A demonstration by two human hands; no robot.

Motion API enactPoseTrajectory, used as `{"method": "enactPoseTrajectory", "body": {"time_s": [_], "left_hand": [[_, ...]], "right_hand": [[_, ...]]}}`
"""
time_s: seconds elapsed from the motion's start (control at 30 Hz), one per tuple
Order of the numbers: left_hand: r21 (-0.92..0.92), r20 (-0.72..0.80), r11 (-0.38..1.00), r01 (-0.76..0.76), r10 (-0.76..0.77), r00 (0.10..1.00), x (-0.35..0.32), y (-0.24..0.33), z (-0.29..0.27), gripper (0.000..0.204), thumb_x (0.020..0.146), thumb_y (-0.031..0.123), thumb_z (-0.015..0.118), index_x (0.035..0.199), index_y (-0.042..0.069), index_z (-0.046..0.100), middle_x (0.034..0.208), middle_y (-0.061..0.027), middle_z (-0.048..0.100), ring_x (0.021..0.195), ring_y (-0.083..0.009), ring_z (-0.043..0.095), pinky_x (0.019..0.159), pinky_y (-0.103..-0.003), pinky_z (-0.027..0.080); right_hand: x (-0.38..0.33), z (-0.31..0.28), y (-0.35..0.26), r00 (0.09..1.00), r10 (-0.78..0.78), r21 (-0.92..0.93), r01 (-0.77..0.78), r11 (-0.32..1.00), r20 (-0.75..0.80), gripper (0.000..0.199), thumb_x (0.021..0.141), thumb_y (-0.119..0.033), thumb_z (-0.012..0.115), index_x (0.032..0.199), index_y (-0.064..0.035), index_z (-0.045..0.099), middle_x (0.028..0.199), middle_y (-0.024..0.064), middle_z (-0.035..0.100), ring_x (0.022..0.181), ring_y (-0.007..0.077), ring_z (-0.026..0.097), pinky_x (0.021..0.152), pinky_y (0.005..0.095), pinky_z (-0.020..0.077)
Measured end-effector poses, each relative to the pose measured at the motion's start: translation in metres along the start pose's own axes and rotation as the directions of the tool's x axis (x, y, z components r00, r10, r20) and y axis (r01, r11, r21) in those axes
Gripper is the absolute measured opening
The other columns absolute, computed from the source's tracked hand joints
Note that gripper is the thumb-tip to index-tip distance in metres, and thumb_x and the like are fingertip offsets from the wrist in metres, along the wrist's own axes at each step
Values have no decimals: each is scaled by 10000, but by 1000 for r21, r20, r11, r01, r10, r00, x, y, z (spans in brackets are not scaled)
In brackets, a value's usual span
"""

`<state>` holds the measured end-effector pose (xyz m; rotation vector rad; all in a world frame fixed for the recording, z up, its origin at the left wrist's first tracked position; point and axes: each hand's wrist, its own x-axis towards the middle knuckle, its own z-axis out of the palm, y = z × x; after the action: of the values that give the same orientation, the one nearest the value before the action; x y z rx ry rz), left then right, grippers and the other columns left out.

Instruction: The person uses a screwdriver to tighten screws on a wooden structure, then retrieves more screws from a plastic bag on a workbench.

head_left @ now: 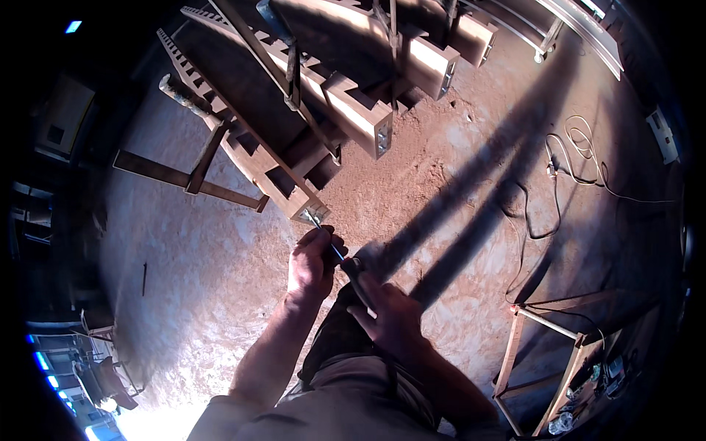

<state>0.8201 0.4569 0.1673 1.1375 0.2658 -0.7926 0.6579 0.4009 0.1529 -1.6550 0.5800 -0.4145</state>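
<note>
My right hand (393, 314) is wrapped around the dark handle of a screwdriver (354, 270), which has a red band near its shaft. The shaft slants up and left toward the end of the nearest notched wooden beam (290, 200). A small metal fitting (309, 216) sits in that end face, and the tool's tip appears to meet it. My left hand (312, 263) is closed around the shaft just below the beam end; whether its fingertips also pinch a screw is hidden. A bar clamp (195, 180) with a worn wooden handle crosses the beam's left side.
More notched beams (359, 117) with metal end fittings lie beyond, held by further clamps (293, 81). Sawdust covers the floor (397, 184). A cable (555, 195) coils at right. A wooden frame (507, 353) with items inside stands lower right; a thin rod (144, 279) lies at left.
</note>
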Motion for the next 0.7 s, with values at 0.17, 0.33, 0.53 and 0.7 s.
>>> {"method": "enactPoseTrajectory", "body": {"time_s": [0.17, 0.33, 0.53, 0.7], "left_hand": [[8, 11, 1000, -11, 11, 1000, -7, 4, 2, 193, 959, 146, 454, 1040, -16, 521, 769, -86, 568, 688, -202, 541, 644, -326, 454], [15, -12, 999, -46, 46, 999, -2, 0, 1, 202, 966, 143, 443, 1053, -23, 515, 780, -89, 574, 689, -199, 544, 656, -323, 463], [-24, 3, 1000, 19, -19, 1000, -9, 6, 10, 199, 965, 149, 450, 1027, -25, 523, 756, -84, 568, 685, -192, 543, 645, -311, 449], [-62, 33, 998, -18, 20, 999, -2, -2, -3, 222, 959, 141, 467, 1079, -42, 505, 798, -95, 585, 707, -202, 570, 679, -318, 478]], "right_hand": [[10, -3, -9, 1000, 8, 63, -8, 998, 1, 358, 916, -267, 573, 1226, -92, 537, 634, 7, 526, 535, 173, 545, 493, 341, 462], [11, -15, -22, 931, 343, 132, -358, 924, 125, 397, 912, -308, 577, 1245, -94, 540, 693, 47, 592, 591, 193, 587, 558, 329, 497], [7, -8, -7, 961, 249, 316, -275, 908, 122, 401, 874, -225, 649, 1230, -82, 533, 699, 38, 596, 520, 181, 542, 515, 324, 474], [7, -15, -18, 973, 225, 78, -228, 971, 44, 394, 867, -255, 652, 1222, -131, 536, 630, 31, 535, 520, 177, 543, 504, 338, 467]]}}
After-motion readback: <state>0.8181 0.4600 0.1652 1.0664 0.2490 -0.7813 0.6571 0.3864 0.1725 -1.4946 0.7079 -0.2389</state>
